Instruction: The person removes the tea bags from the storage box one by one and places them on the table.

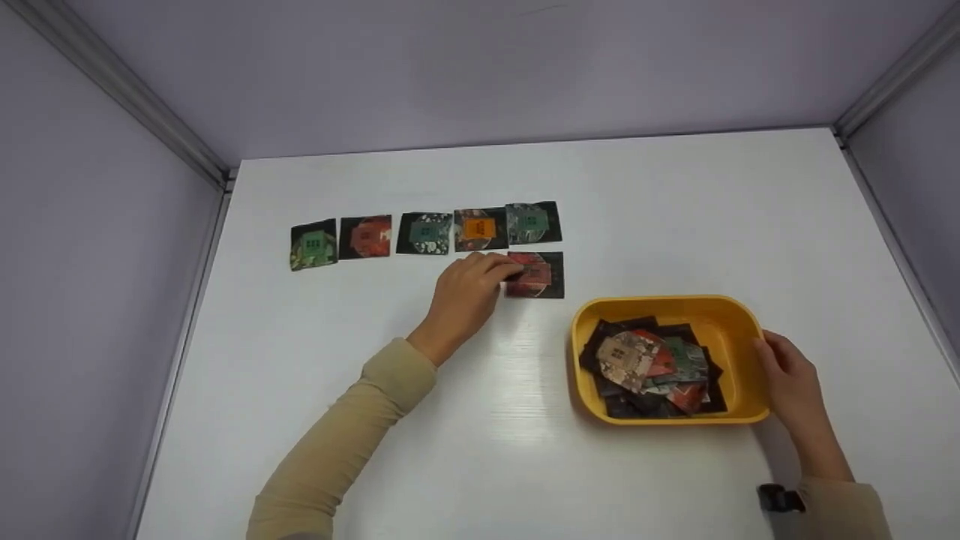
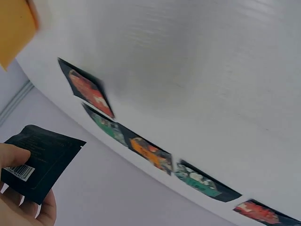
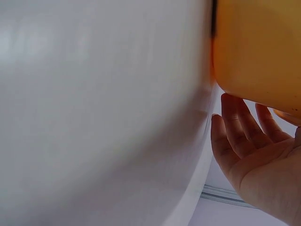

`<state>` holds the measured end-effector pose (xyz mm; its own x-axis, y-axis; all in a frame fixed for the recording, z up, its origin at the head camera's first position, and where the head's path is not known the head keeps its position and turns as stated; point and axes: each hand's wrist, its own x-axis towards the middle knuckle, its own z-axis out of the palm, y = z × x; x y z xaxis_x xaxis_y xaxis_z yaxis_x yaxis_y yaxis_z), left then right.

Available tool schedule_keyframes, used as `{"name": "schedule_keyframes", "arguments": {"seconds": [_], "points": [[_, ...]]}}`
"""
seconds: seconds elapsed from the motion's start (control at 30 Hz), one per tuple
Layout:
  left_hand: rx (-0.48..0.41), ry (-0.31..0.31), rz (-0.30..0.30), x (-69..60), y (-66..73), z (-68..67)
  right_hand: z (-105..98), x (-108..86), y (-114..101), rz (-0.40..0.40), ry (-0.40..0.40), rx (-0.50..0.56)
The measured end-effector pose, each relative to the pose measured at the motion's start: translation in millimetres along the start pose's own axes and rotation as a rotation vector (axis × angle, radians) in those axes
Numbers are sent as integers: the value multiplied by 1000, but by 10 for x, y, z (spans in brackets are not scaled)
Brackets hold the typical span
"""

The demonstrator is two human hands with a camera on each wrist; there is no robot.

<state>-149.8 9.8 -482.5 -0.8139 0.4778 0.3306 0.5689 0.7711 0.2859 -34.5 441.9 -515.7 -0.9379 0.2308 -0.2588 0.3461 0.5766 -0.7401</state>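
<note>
My left hand (image 1: 469,289) pinches a flat dark packet (image 2: 40,162) between thumb and fingers; its back, with a barcode, faces the left wrist view. In the head view a red-labelled packet (image 1: 534,275) lies at those fingertips. Another red packet (image 2: 89,92) rests on the table in the left wrist view. My right hand (image 1: 795,386) holds the right end of a yellow bin (image 1: 739,360), with fingers against its outer wall (image 3: 263,56). Inside the bin, several mixed packets (image 1: 630,360) are heaped towards the left.
Across the white table (image 1: 480,450) runs a row of packets: a green one (image 1: 313,246), a red one (image 1: 366,236), a teal one (image 1: 425,232), an orange one (image 1: 480,229) and a grey-green one (image 1: 533,222). Walls (image 1: 487,75) stand behind and beside the table.
</note>
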Motion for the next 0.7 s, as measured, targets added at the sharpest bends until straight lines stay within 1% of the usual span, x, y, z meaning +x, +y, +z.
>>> {"name": "schedule_keyframes", "arguments": {"seconds": [0.1,0.17,0.23,0.3,0.4,0.47,0.57,0.7], "points": [[-17,-25,-90,30,-137,60,2,-8,-1,2,-3,4],[-22,-47,-133,52,-207,91,1,-9,0,2,-2,5],[-5,-72,-161,75,-265,125,2,-8,0,2,-1,6],[35,-92,-174,97,-312,162,3,-3,-1,3,1,-2],[108,-113,-177,123,-368,232,7,7,-4,5,6,-21],[141,-128,-176,126,-394,282,9,12,-6,11,5,-29],[143,-166,-183,112,-411,349,11,15,-5,23,-4,-26],[109,-232,-209,85,-404,406,9,15,-8,30,-11,-18]]}}
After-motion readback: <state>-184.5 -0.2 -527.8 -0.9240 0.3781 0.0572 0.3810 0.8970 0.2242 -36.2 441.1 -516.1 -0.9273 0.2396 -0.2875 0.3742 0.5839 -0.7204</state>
